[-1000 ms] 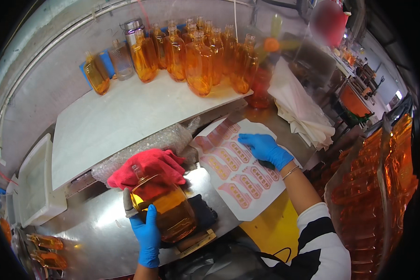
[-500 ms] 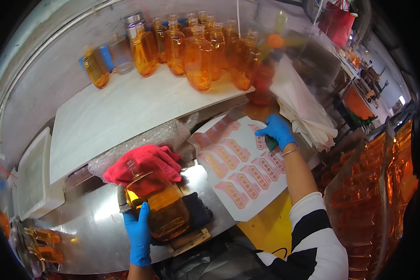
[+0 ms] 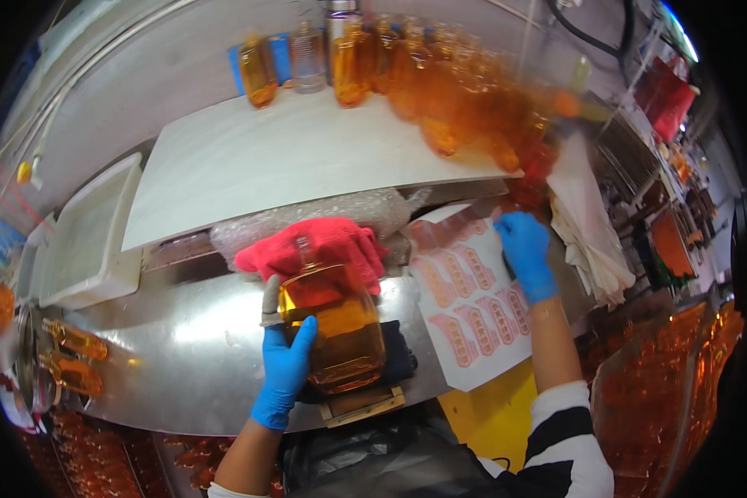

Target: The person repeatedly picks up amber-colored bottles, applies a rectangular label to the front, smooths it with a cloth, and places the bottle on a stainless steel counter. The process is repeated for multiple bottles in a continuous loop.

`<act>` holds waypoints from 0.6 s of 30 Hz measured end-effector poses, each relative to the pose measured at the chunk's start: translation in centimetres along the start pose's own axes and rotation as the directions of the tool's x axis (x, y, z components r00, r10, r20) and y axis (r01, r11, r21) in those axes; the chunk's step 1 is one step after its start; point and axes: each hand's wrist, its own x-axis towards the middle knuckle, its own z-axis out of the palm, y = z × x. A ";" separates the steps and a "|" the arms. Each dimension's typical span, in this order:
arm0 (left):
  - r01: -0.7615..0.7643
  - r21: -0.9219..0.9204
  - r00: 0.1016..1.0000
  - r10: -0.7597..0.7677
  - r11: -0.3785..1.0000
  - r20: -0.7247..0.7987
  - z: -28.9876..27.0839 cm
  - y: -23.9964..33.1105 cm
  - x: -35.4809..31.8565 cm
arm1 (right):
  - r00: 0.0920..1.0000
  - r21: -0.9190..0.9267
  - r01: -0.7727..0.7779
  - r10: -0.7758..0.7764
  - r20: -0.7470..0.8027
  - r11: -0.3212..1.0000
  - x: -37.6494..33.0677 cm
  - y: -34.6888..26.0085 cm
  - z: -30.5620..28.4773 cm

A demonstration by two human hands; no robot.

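A large flat amber glass bottle (image 3: 344,336) leans with its neck away from me, its upper part against a crumpled red cloth (image 3: 365,242). My left hand (image 3: 284,369), in a blue glove with a grey sleeve on one finger, grips the bottle's left side. Below the bottle are a dark cloth pad (image 3: 400,353) and a small wooden frame (image 3: 365,407). To the right lies a white sheet (image 3: 448,372) of pink-and-red labels. My right hand (image 3: 527,253), also gloved in blue, is at the sheet's upper right edge with curled fingers. Whatever its fingertips pinch is hidden.
Several amber bottles (image 3: 353,66) stand on a white board (image 3: 249,166) at the back. Bubble wrap (image 3: 307,217) lies along its front edge. A white plastic tub (image 3: 100,241) is at left, pale sheets (image 3: 585,224) hang at right. Bagged amber bottles (image 3: 639,398) fill the lower right.
The whole view has shifted, so the bench sits further right and lower. My right hand's fingers have curled in at the label sheet's edge. My left hand stays on the bottle.
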 end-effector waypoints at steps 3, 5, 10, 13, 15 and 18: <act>-0.035 0.008 0.999 0.035 0.999 -0.038 -0.6 -1.0 -0.2 | 0.908 0.746 -0.227 -0.142 0.395 0.626 -2.0 -9.4 -4.4; 0.088 -0.043 0.995 -0.090 0.995 -0.042 -0.7 -0.8 -0.7 | 0.707 0.827 -0.379 -0.446 0.548 0.416 -2.1 -14.1 -7.5; 0.268 -0.272 0.963 -0.261 0.924 0.062 -1.6 -0.2 -0.9 | 0.587 0.883 -0.099 -0.690 0.423 0.458 -1.8 -20.9 -6.8; 0.049 0.213 0.994 -0.068 0.976 0.083 -0.9 0.0 -1.8 | 0.686 0.745 0.291 -0.673 0.275 0.601 -1.5 -22.4 -5.8; 0.112 0.161 0.989 -0.125 0.981 0.073 -0.5 0.5 -1.8 | 0.830 0.705 0.230 -0.513 0.217 0.671 -1.2 -22.9 -5.8; 0.189 0.017 0.979 -0.190 0.982 0.070 -0.5 0.3 -1.5 | 0.953 0.703 0.014 -0.223 0.207 0.711 -1.1 -22.4 -5.1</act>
